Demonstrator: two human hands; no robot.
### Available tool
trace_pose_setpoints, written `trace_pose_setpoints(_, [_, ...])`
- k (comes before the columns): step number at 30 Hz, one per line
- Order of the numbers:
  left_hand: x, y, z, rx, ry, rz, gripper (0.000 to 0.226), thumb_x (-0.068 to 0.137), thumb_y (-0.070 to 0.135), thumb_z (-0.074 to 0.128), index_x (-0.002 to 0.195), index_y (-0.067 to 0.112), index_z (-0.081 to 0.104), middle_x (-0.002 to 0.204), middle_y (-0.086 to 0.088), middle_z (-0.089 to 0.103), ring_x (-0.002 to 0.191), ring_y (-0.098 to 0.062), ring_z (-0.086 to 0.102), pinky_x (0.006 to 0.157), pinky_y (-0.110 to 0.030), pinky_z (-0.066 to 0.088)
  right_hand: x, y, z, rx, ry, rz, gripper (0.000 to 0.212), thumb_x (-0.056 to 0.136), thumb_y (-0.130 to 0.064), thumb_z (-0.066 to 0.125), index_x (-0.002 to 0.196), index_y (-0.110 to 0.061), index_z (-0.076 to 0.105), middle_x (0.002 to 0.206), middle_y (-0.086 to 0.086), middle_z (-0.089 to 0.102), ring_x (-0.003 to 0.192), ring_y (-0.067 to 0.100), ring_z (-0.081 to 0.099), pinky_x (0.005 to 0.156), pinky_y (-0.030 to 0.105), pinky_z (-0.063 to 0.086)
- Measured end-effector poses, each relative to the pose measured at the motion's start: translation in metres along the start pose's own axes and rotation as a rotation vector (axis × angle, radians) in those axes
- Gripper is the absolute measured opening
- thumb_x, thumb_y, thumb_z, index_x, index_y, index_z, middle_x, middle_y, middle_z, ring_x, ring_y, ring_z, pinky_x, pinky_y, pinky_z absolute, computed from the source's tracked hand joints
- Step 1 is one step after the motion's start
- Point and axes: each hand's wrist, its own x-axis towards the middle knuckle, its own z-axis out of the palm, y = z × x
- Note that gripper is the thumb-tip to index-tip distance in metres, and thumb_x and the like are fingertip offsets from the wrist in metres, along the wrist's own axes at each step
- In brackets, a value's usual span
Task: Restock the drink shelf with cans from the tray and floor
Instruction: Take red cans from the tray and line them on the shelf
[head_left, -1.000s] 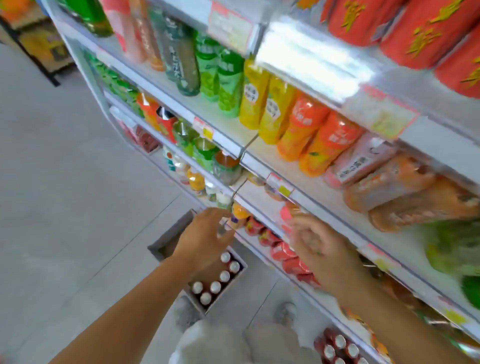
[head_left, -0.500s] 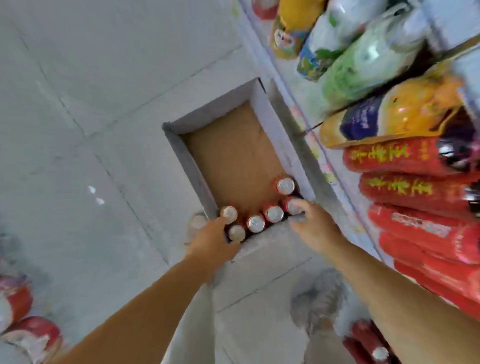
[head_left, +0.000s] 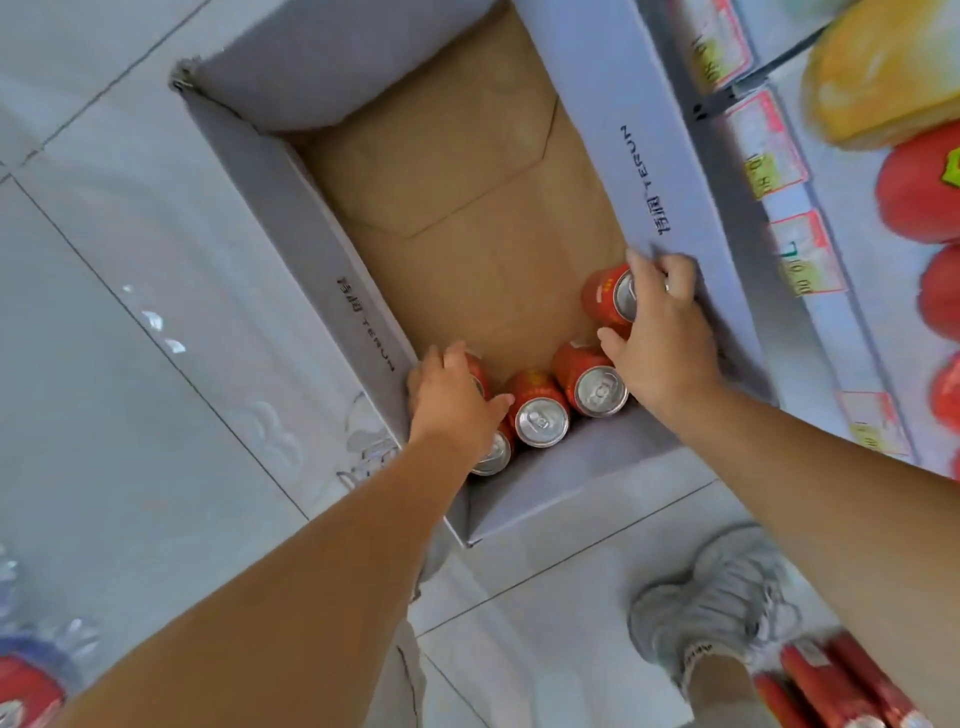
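Observation:
A grey cardboard tray (head_left: 311, 218) with a brown bottom sits on the floor beside the drink shelf (head_left: 779, 171). Several red cans stand in its near end. My left hand (head_left: 449, 402) reaches into the near left corner and curls over a red can (head_left: 480, 371), with another can (head_left: 493, 454) just below my wrist. My right hand (head_left: 660, 332) grips a red can (head_left: 605, 299) by the right wall, covering its top. Two more cans (head_left: 540, 410) (head_left: 589, 382) stand free between my hands.
The shelf edge with price tags (head_left: 769, 156) runs down the right side, with red and yellow bottles above it. My grey shoe (head_left: 711, 608) stands on the pale tiled floor near the tray. More red cans (head_left: 826, 686) lie at bottom right.
I bent down from the shelf toward the tray. Both hands went from hovering at the can tops to closing around cans in the near end.

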Motion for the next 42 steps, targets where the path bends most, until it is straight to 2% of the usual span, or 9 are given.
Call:
trace_pose_setpoints(10, [0.007,0.002,-0.001,-0.013,-0.002,0.135,0.068,0.077,0.020,0.082,0.136,0.024,0.050,0.138,0.001,0.053,0.125,-0.019,0.049,0.105,-0.020,0.033,0.014,0.009,0.010,-0.102,-0.021,-0.044,0.076,0.075,-0.021,0.079,0.140,-0.023,0.040,0.139,0.010,0.039,0.109,0.036,0.057,0.086,0.043,0.048])
trace_pose_setpoints(12, [0.004,0.006,-0.007,-0.074,-0.003,0.146,0.070,0.077,0.019,0.082,0.137,0.027,0.049,0.137,0.002,0.053,0.121,-0.017,0.052,0.093,-0.013,0.031,0.014,0.010,0.005,0.003,-0.019,-0.024,0.071,0.074,-0.020,0.078,0.137,-0.024,0.044,0.137,0.006,0.044,0.113,0.032,0.056,0.090,0.040,0.045])
trace_pose_setpoints(16, [-0.028,0.021,-0.036,-0.135,0.064,0.165,0.071,0.075,0.025,0.081,0.135,0.032,0.042,0.124,0.005,0.058,0.106,-0.018,0.057,0.087,-0.025,0.042,-0.017,-0.007,-0.030,0.305,0.046,0.046,0.069,0.068,-0.023,0.080,0.130,-0.029,0.050,0.129,-0.003,0.052,0.115,0.017,0.054,0.090,0.025,0.040])
trace_pose_setpoints(23, [-0.153,0.078,-0.153,-0.160,0.128,0.342,0.060,0.068,0.029,0.083,0.119,0.037,0.052,0.105,0.014,0.061,0.094,-0.010,0.060,0.084,-0.032,0.053,-0.126,-0.062,-0.184,0.532,0.073,0.141,0.070,0.064,-0.028,0.081,0.123,-0.031,0.044,0.114,-0.015,0.055,0.099,0.008,0.054,0.080,0.021,0.037])
trace_pose_setpoints(27, [-0.263,0.125,-0.237,-0.187,0.222,0.494,0.059,0.066,0.038,0.080,0.120,0.036,0.056,0.107,0.018,0.059,0.098,-0.002,0.056,0.090,-0.023,0.048,-0.203,-0.101,-0.308,0.599,0.183,0.115,0.068,0.064,-0.024,0.082,0.122,-0.024,0.045,0.111,-0.011,0.053,0.097,0.008,0.053,0.080,0.022,0.039])
trace_pose_setpoints(30, [-0.358,0.166,-0.301,-0.266,0.229,0.590,0.068,0.058,0.057,0.074,0.118,0.035,0.053,0.095,0.022,0.062,0.088,0.006,0.058,0.076,-0.002,0.038,-0.269,-0.132,-0.406,0.682,0.349,0.058,0.066,0.059,-0.027,0.079,0.118,-0.021,0.049,0.114,-0.004,0.055,0.103,0.014,0.055,0.091,0.031,0.045])
trace_pose_setpoints(35, [-0.509,0.227,-0.369,-0.318,0.308,0.758,0.072,0.057,0.054,0.083,0.114,0.035,0.044,0.104,0.011,0.064,0.097,-0.012,0.063,0.085,-0.035,0.051,-0.379,-0.162,-0.541,0.824,0.584,-0.013,0.067,0.054,-0.038,0.078,0.112,-0.042,0.044,0.116,-0.003,0.056,0.097,0.021,0.064,0.084,0.048,0.053])
trace_pose_setpoints(39, [-0.602,0.272,-0.399,-0.327,0.347,1.038,0.069,0.057,0.046,0.085,0.116,0.034,0.051,0.106,0.014,0.065,0.102,-0.010,0.062,0.088,-0.039,0.051,-0.461,-0.160,-0.623,0.909,0.757,-0.115,0.066,0.062,-0.013,0.082,0.111,-0.038,0.045,0.109,-0.008,0.057,0.087,-0.007,0.061,0.071,0.012,0.051])
trace_pose_setpoints(42, [-0.657,0.311,-0.410,-0.318,0.349,1.223,0.061,0.060,0.043,0.081,0.113,0.033,0.054,0.104,0.013,0.065,0.101,-0.012,0.061,0.087,-0.037,0.050,-0.509,-0.150,-0.669,0.872,0.919,-0.143,0.068,0.058,-0.023,0.079,0.112,-0.047,0.045,0.109,-0.025,0.056,0.096,-0.010,0.058,0.085,0.011,0.046])
